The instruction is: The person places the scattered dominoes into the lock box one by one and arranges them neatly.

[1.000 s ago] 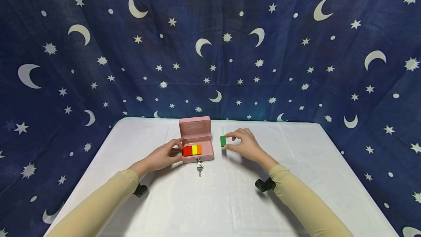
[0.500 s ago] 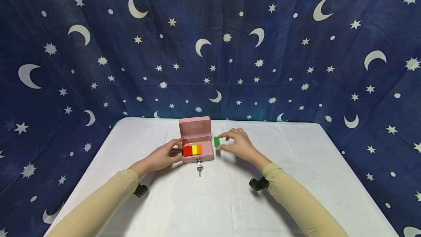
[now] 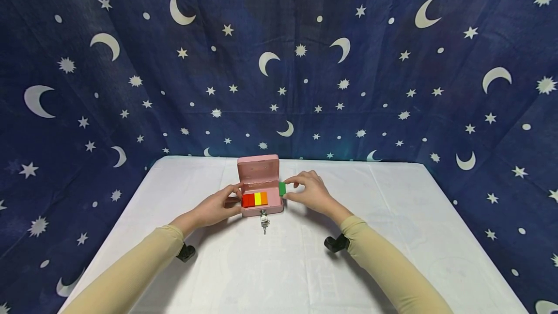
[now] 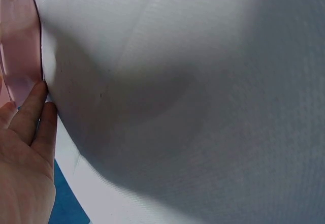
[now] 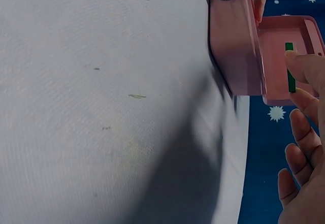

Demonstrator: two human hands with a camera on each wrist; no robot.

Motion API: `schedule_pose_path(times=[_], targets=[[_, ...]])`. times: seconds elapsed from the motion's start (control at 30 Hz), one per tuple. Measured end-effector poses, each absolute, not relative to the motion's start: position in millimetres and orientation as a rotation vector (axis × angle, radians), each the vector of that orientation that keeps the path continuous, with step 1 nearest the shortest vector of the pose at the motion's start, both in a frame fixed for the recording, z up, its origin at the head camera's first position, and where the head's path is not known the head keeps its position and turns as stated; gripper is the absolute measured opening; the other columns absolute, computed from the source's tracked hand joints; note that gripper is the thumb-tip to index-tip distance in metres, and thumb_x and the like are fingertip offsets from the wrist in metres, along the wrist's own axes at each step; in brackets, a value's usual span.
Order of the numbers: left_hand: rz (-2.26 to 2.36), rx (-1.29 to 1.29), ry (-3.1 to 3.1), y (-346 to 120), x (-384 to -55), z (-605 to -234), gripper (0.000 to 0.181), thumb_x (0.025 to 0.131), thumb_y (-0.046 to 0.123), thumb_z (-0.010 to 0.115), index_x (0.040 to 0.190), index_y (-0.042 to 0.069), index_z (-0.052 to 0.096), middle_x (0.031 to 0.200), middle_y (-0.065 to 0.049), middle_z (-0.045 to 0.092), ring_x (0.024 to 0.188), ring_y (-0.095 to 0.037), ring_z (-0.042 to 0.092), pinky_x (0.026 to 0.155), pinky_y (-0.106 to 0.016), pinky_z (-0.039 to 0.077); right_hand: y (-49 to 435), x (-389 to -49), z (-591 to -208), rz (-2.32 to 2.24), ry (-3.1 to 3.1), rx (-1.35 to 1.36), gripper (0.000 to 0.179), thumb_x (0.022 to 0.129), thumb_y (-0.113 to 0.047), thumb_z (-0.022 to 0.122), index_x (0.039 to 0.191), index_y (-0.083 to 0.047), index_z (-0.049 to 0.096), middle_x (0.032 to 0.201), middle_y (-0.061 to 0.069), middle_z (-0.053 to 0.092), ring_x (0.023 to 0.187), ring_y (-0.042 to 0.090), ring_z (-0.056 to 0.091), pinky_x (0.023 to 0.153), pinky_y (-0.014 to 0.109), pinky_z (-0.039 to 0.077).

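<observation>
A pink metal cash box (image 3: pixel 273 210) stands with its lid (image 3: pixel 258 171) raised. Inside lie a red block (image 3: pixel 248 200), a yellow block (image 3: pixel 258 199) and an orange block (image 3: pixel 264 198), side by side toward the left. My left hand (image 3: pixel 216 205) holds the box's left end, thumb near the front corner and fingers farther back. Between thumb and fingertips, my right hand (image 3: pixel 310 193) pinches a thin green block (image 3: pixel 282 189) over the box's right rim. The right wrist view shows this green block (image 5: pixel 290 74) edge-on, with the lid behind it.
A lock with keys (image 3: pixel 264 222) hangs at the box's front. White cloth (image 3: pixel 270 275) covers the table. Black wrist mounts (image 3: pixel 186 253) sit under both forearms. A dark blue curtain (image 3: pixel 279 62) with moons and stars surrounds the back and sides.
My right hand has carried the green block leftward, from beside the box to over its right rim. The left hand and the box have stayed in place.
</observation>
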State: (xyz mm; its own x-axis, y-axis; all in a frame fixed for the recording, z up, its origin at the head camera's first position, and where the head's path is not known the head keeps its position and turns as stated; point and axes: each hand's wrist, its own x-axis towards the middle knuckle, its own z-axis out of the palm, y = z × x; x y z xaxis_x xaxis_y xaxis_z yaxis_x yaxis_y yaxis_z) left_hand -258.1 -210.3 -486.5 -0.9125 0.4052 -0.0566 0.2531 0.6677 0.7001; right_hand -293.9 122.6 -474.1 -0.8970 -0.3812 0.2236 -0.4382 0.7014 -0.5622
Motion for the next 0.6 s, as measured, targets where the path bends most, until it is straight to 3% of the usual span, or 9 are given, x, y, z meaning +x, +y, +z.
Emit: schedule_pose_path(times=[0.6], targets=[[1.108, 0.574, 2.662, -210.2, -256.8, -485.4, 0.040, 0.091, 0.042, 0.076, 0.113, 0.021, 0.051, 0.164, 0.002, 0.032, 0.129, -0.024, 0.059, 0.114, -0.047, 0.039, 108.9, -296.7, -482.4, 0.933, -2.825, 0.736, 0.042, 0.081, -0.045, 0.082, 0.119, -0.029, 0.075, 0.090, -0.005, 0.060, 0.096, 0.017, 0.044, 0.083, 0.037, 0.037]])
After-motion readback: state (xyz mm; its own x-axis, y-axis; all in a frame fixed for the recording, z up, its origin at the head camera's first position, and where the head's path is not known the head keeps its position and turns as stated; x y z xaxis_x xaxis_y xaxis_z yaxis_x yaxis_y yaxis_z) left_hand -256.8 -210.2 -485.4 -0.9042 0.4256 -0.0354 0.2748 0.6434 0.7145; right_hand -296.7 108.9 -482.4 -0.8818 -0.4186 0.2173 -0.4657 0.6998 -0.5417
